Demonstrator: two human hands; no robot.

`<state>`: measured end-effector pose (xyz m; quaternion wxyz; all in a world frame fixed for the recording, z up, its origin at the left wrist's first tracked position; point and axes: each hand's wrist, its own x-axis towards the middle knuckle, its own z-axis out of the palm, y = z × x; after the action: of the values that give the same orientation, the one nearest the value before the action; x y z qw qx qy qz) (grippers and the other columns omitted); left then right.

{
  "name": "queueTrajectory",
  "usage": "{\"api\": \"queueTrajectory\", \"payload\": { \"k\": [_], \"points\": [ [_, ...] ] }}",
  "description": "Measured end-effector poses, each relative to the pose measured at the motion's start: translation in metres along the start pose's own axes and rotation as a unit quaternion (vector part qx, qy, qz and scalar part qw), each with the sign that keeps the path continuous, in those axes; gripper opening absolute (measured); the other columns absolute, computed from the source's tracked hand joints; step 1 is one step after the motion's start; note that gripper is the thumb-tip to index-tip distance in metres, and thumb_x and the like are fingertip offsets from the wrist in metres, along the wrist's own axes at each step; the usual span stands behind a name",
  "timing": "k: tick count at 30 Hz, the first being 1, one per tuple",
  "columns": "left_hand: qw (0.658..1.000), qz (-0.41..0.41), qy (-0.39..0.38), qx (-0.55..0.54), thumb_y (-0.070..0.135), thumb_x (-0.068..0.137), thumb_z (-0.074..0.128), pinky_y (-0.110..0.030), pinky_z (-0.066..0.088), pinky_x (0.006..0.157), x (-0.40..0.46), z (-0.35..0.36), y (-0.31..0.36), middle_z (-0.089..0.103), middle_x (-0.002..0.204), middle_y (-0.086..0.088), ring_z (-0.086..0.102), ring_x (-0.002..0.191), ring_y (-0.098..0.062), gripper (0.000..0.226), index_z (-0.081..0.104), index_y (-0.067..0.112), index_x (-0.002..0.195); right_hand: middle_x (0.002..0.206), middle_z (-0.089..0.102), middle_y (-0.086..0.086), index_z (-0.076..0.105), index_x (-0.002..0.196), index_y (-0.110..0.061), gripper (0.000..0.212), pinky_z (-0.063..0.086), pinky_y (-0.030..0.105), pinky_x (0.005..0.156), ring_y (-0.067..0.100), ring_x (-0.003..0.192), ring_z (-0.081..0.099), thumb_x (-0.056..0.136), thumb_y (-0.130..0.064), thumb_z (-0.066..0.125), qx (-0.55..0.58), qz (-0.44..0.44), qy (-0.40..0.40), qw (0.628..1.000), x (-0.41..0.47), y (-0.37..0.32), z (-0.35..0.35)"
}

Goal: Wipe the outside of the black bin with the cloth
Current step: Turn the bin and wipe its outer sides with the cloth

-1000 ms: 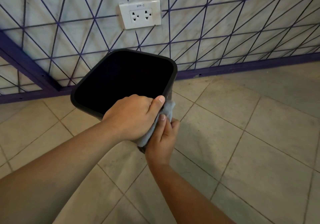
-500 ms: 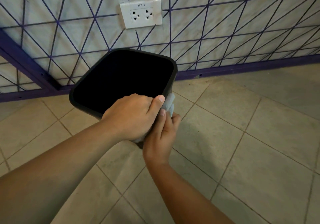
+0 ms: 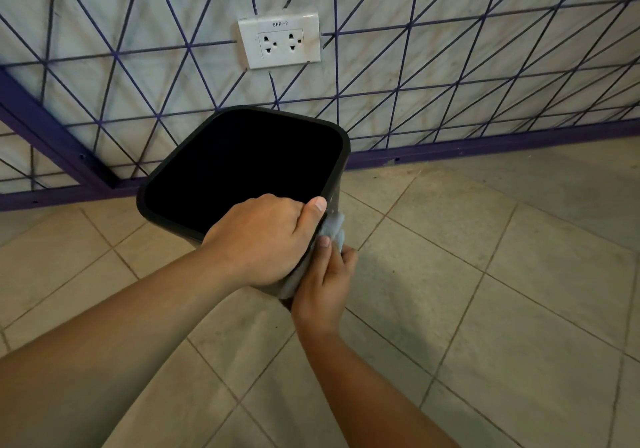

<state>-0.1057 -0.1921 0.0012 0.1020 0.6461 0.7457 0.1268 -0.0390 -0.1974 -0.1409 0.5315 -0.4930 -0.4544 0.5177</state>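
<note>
The bin (image 3: 242, 167) is held up off the floor (image 3: 485, 292), tilted, near the wall (image 3: 450, 49) and below the socket (image 3: 279, 40). Its near rim is clenched by the left hand (image 3: 263, 240). The cloth (image 3: 332, 231) is pressed to the bin's right side, at the near corner, by the right hand (image 3: 323, 281), whose grip is curled round it. Compared with a second ago, the cloth has been slid up closer to the rim, and less of it is seen. That side is probably being rubbed in short strokes. The other sides are likely still to be done.
</note>
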Motion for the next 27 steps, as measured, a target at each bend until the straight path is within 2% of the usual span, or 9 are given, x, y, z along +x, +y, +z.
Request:
{"api": "queueTrajectory", "payload": {
  "k": [4, 9, 13, 15, 17, 19, 22, 24, 27],
  "points": [
    [1.0, 0.0, -0.008, 0.003, 0.051, 0.102, 0.02, -0.028, 0.039, 0.05, -0.001, 0.0, -0.002, 0.058, 0.05, 0.001, 0.056, 0.048, -0.009, 0.064, 0.059, 0.022, 0.062, 0.101, 0.049, -0.009, 0.061, 0.091, -0.031, 0.034, 0.051, 0.015, 0.077, 0.004, 0.086, 0.059, 0.103, -0.05, 0.035, 0.005, -0.089, 0.001, 0.996, -0.017, -0.006, 0.006],
    [1.0, 0.006, 0.007, 0.015, 0.05, 0.103, 0.02, -0.028, 0.032, 0.048, 0.0, 0.0, 0.001, 0.054, 0.05, 0.002, 0.053, 0.047, -0.01, 0.063, 0.053, 0.022, 0.058, 0.098, 0.047, -0.011, 0.062, 0.094, -0.024, 0.06, 0.044, 0.014, 0.074, -0.008, 0.084, 0.056, 0.092, -0.071, 0.025, -0.062, 0.015, -0.02, 0.998, -0.005, 0.018, -0.008],
    [1.0, 0.002, -0.001, 0.008, 0.051, 0.102, 0.02, -0.026, 0.033, 0.048, 0.0, 0.0, -0.002, 0.056, 0.05, 0.002, 0.054, 0.048, -0.009, 0.062, 0.054, 0.023, 0.058, 0.099, 0.049, -0.008, 0.058, 0.087, -0.037, 0.032, 0.048, 0.012, 0.074, 0.002, 0.084, 0.059, 0.102, -0.054, 0.034, -0.003, -0.072, 0.01, 0.997, -0.014, -0.007, 0.006],
    [1.0, 0.004, 0.0, 0.01, 0.052, 0.102, 0.02, -0.025, 0.034, 0.047, 0.0, 0.0, -0.001, 0.056, 0.05, 0.001, 0.054, 0.046, -0.01, 0.063, 0.055, 0.022, 0.059, 0.099, 0.049, -0.011, 0.058, 0.088, -0.038, 0.033, 0.051, 0.017, 0.073, 0.004, 0.083, 0.058, 0.104, -0.057, 0.036, -0.022, -0.077, 0.004, 0.997, -0.022, 0.003, 0.006],
    [1.0, 0.008, 0.008, 0.018, 0.051, 0.103, 0.021, -0.025, 0.032, 0.046, 0.0, 0.0, 0.0, 0.055, 0.05, 0.0, 0.053, 0.046, -0.011, 0.063, 0.054, 0.021, 0.058, 0.099, 0.048, -0.014, 0.059, 0.089, -0.032, 0.046, 0.049, 0.023, 0.072, -0.001, 0.083, 0.057, 0.099, -0.068, 0.03, -0.067, -0.032, -0.006, 0.997, -0.019, 0.018, -0.004],
    [1.0, 0.008, 0.012, 0.015, 0.051, 0.102, 0.022, -0.027, 0.03, 0.047, 0.0, 0.001, 0.0, 0.053, 0.05, 0.002, 0.052, 0.047, -0.011, 0.062, 0.052, 0.021, 0.057, 0.098, 0.046, -0.012, 0.06, 0.092, -0.025, 0.057, 0.046, 0.021, 0.074, -0.006, 0.083, 0.056, 0.095, -0.069, 0.025, -0.087, 0.001, -0.008, 0.996, -0.012, 0.021, -0.009],
    [1.0, 0.004, 0.005, 0.009, 0.054, 0.1, 0.022, -0.029, 0.035, 0.049, 0.001, 0.002, -0.002, 0.055, 0.051, 0.003, 0.054, 0.05, -0.011, 0.061, 0.054, 0.022, 0.059, 0.1, 0.047, -0.01, 0.063, 0.095, -0.024, 0.045, 0.05, 0.015, 0.074, 0.0, 0.085, 0.057, 0.103, -0.056, 0.034, -0.03, -0.082, 0.018, 0.996, -0.015, -0.001, 0.003],
    [1.0, 0.006, 0.0, 0.004, 0.054, 0.1, 0.021, -0.029, 0.037, 0.048, 0.001, 0.001, -0.003, 0.056, 0.049, 0.002, 0.055, 0.046, -0.01, 0.063, 0.056, 0.022, 0.059, 0.101, 0.048, -0.011, 0.062, 0.096, -0.03, 0.045, 0.056, 0.026, 0.074, 0.006, 0.082, 0.058, 0.108, -0.061, 0.032, -0.031, -0.118, 0.035, 0.992, -0.022, -0.004, 0.012],
    [1.0, 0.009, 0.0, 0.0, 0.053, 0.101, 0.021, -0.027, 0.04, 0.046, 0.001, 0.001, -0.002, 0.057, 0.05, -0.002, 0.056, 0.045, -0.013, 0.064, 0.057, 0.02, 0.06, 0.097, 0.047, -0.015, 0.062, 0.094, -0.029, 0.066, 0.057, 0.047, 0.07, 0.012, 0.076, 0.058, 0.101, -0.079, 0.02, -0.084, -0.058, 0.054, 0.993, -0.015, 0.015, 0.006]
  ]
}}
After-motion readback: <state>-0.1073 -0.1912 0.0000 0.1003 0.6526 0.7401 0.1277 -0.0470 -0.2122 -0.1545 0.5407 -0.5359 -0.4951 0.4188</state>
